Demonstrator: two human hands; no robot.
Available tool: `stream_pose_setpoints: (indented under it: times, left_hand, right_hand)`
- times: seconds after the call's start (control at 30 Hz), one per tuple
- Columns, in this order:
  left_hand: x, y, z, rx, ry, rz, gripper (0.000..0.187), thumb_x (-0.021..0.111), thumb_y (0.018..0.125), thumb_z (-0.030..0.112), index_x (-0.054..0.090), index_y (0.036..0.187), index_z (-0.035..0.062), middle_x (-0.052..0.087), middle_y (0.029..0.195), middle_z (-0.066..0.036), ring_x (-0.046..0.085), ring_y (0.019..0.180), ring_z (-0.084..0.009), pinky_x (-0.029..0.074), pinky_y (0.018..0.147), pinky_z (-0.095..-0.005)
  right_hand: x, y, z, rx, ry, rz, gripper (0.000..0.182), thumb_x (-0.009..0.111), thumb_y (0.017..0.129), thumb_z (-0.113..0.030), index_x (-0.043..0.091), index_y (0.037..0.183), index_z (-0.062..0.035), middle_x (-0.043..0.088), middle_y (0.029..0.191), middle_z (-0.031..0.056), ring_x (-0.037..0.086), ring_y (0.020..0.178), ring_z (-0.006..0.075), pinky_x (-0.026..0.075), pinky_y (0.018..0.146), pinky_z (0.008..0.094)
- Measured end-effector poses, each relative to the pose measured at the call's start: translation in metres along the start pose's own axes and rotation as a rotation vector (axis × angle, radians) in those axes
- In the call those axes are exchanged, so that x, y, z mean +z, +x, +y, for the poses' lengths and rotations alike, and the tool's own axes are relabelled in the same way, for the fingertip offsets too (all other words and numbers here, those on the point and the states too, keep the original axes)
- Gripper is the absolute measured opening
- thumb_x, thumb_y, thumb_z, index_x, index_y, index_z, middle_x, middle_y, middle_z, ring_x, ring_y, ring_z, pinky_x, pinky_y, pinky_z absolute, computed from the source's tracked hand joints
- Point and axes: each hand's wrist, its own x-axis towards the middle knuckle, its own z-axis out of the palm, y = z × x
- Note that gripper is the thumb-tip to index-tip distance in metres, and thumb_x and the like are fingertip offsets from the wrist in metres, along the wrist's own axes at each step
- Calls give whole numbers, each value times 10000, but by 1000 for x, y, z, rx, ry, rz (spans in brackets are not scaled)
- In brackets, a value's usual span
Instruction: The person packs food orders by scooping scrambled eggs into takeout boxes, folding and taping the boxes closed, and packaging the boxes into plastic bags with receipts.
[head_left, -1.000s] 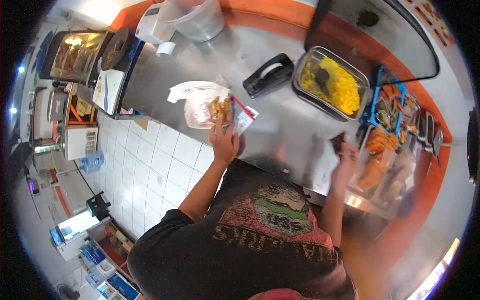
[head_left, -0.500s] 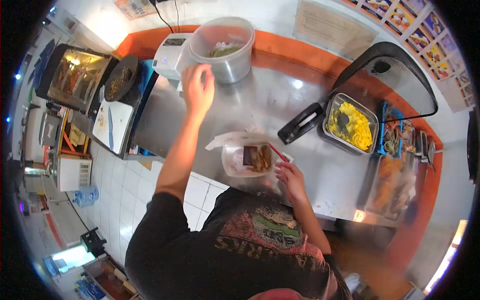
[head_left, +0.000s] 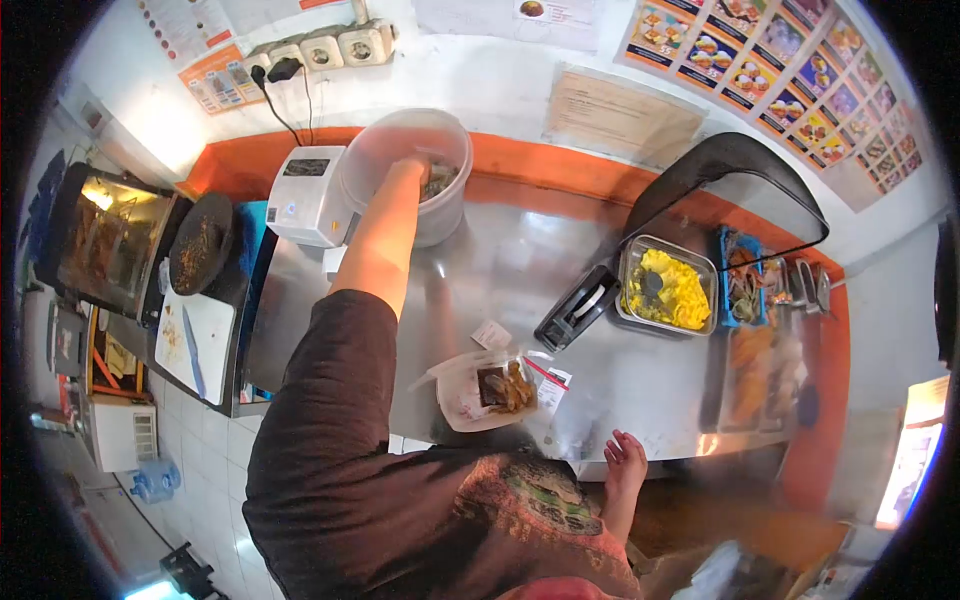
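My left hand (head_left: pixel 408 172) reaches inside the translucent white bucket (head_left: pixel 440 225); its fingers are hidden there, above some greenish contents. By the counter's front edge, my right hand (head_left: pixel 626 462) hangs with its fingers loosely spread and nothing in it. An opened takeaway container (head_left: pixel 470 415) with brown food pieces (head_left: pixel 508 388) and a small pinkish-white bag sits near my body. A thin red stick-like item (head_left: pixel 545 373) lies at its right side, over a printed slip (head_left: pixel 552 392).
A white label printer (head_left: pixel 305 200) stands left of the bucket. Right of centre are a black tape-dispenser-like object (head_left: pixel 580 308) and a metal tray (head_left: pixel 625 312) of yellow food beneath a raised dark cover (head_left: pixel 815 230). A knife (head_left: pixel 193 350) lies on a white cutting board (head_left: pixel 215 330).
My left hand has gone from beside the bucket's rim down into it. My right hand has drawn back from the container and the red item. The view has shifted upward.
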Motion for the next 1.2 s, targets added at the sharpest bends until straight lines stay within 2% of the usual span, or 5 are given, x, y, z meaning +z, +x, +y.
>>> stream_pose_setpoints:
  times: [0.2,0.33,0.57,0.77,1.2]
  left_hand:
    - [-62,-21,-3,-9,-174,-27,327,514,955,231,673,1161,33,640,1233,-188,590,1174,-356,456,983,-445]
    - [-64,-106,15,76,-476,1008,224,620,909,215,681,966,7,677,972,-180,633,938,-330,474,811,-452]
    - [-26,-313,104,60,-765,903,243,763,795,118,664,971,-16,644,900,-129,612,780,-266,473,680,-368]
    - [-6,-369,147,-151,-2134,506,366,620,942,128,513,1281,43,626,1093,-42,595,827,-118,426,644,-262]
    - [67,-430,221,-102,-2267,-168,323,593,959,102,566,1271,23,622,1191,-82,586,1095,-164,469,958,-325]
  right_hand:
    - [24,1,-13,-2,-64,-17,230,620,929,-140,597,1133,-39,679,1138,142,657,921,230,524,803,346]
    - [48,11,-21,-8,-135,-150,215,617,940,-156,605,1116,-35,675,1146,138,653,922,218,523,800,338]
    - [93,34,-24,-9,-292,-354,172,593,946,-149,616,1090,-57,686,1115,120,646,880,188,514,806,314]
    - [135,25,-37,-30,-372,-477,177,570,953,-108,620,1101,-25,691,1092,112,644,874,163,515,817,286]
    - [203,-35,-11,-36,-543,-981,197,634,931,-115,653,1108,-30,686,1011,41,602,827,72,478,760,236]
